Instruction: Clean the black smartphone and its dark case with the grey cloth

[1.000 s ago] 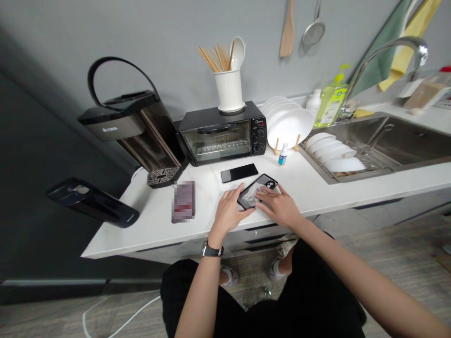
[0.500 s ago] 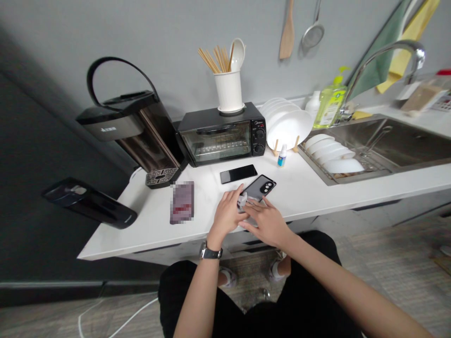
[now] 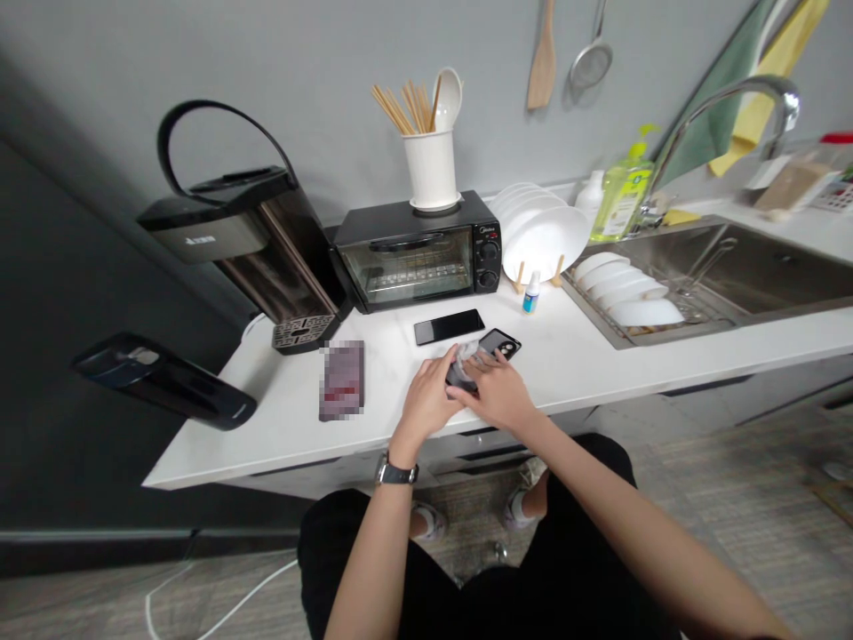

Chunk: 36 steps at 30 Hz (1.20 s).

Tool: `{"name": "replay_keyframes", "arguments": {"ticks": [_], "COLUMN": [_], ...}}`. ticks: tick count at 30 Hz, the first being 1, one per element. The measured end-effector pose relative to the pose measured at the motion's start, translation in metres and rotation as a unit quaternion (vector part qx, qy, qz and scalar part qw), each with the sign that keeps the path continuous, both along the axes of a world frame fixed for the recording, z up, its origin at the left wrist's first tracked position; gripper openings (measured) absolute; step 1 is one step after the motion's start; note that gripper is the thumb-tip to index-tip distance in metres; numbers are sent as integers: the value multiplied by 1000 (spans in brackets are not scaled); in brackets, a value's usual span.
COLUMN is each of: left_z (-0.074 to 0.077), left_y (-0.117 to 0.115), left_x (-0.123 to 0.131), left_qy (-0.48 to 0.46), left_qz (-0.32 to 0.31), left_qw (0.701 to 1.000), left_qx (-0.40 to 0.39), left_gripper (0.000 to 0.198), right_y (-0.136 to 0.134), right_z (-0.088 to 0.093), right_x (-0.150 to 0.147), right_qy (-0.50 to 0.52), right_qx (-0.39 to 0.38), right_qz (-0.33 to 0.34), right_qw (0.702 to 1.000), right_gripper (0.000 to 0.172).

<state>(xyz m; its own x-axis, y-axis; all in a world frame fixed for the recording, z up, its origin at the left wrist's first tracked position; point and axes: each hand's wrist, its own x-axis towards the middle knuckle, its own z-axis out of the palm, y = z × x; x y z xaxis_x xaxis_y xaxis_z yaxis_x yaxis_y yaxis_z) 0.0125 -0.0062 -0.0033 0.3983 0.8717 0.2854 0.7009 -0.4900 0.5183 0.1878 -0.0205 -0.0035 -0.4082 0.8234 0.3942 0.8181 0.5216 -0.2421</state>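
one crumpled wipe [image 3: 466, 352] — shifted farther up the phone case [image 3: 496, 340]

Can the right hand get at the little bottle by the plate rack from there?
Likely yes: nothing tall stands between the right hand and the little bottle, just the flat phone-shaped item and some counter, though the fingers are on a whitish wipe.
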Motion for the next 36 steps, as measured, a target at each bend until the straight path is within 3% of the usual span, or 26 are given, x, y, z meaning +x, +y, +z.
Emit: {"name": "replay_keyframes", "arguments": {"ticks": [2,5,8,12,17,21,24,27,31,33,36], "left_z": [0,0,0,0,-1,-1,-1,0,1,0,-1], "left_y": [0,-1,-1,-1,0,0,-2,-3,0,1,2], "left_x": [-1,0,1,3,2,-1,-1,0,3,4,3], "left_qy": [12,18,13,23,13,21,20,10,8,5,-5], "left_qz": [6,9,3,-4,-7,-3,6,0,-1,-1,-6], "left_qw": [1000,1000,1000,999,1000,1000,1000,1000,1000,1000,1000], "left_qx": [-12,-9,15,27,26,7,-3,8,10,6,3], "left_gripper": [91,91,85,83,83,88,90,91,92,92,90], "right_y": [-18,-31,-18,15,22,-7,-22,-13,18,28,24], "right_z": [3,4,-1,-8,-5,3,5,1,-5,-6,-5], "right_x": [-8,7,41,71,35,-3,8,48,81,73,38], "right_qy": [12,27,13,-26,-19,5,19,8,-29,-31,-21], "right_qx": [-14,-30,-25,14,10,-10,-37,-42,-6,10,21], "right_qz": [45,59,18,-76,-76,28,77,40,-51,-66,-52], "right_qw": [999,997,999,997,997,1000,996,998,998,997,998], "right_gripper": [59,53,47,52,63,62,57,48,51,56,65]}}
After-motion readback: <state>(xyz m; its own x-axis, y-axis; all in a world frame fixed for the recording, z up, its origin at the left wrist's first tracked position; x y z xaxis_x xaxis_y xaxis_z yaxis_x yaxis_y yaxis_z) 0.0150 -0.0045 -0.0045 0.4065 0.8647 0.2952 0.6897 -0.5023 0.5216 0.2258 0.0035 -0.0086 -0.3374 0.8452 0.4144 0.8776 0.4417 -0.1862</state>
